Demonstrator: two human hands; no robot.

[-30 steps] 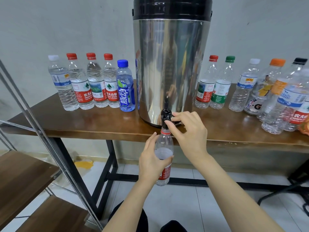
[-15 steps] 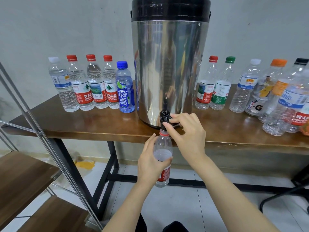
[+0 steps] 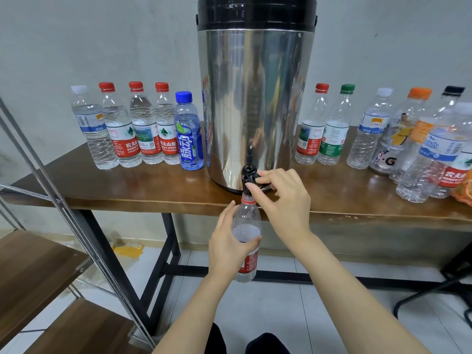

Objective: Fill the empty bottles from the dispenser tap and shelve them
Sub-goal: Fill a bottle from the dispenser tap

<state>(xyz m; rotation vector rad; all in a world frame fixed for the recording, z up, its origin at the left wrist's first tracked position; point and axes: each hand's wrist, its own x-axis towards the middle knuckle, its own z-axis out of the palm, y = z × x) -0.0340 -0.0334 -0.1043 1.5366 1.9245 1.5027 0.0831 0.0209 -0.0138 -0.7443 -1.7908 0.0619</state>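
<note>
Closest in, two bare forearms reach up over pale glossy floor tiles [image 3: 286, 312]. The left hand [image 3: 228, 247] wraps its fingers and thumb round the waist of a clear, thin-walled plastic bottle [image 3: 247, 221] with a red neck ring and a red label. The bottle is upright below the table edge, its open mouth right under the tap [image 3: 249, 175], and the water inside reaches roughly to its shoulder. The right hand [image 3: 284, 200] has thumb and forefinger pinched on the small black plastic tap, the other fingers loosely curled behind. At the left, a shelf unit [image 3: 35, 264] shows dark wood-grain boards on slim, slanting grey metal rods. The table [image 3: 132, 190] is a thick brown wooden slab with a smooth sheen, carried on black square-section metal legs. On it, near the front edge, stands the dispenser [image 3: 255, 103], a tall cylinder of mirror-bright steel capped by a black band, its tap jutting over the edge. Left of it is a row of five capped bottles that look full: a ribbed white-capped one [image 3: 89, 129], three red-capped ones with red labels [image 3: 138, 129], and a rounded blue-tinted bottle [image 3: 188, 134] just beside the drum. To the right stand clear capped bottles that look empty, red-capped [image 3: 310, 129], green-capped [image 3: 335, 129], white-capped [image 3: 367, 129], then a crowded cluster with orange and black caps [image 3: 421, 139]. Behind all of it is a matte grey-white wall [image 3: 102, 34].
</note>
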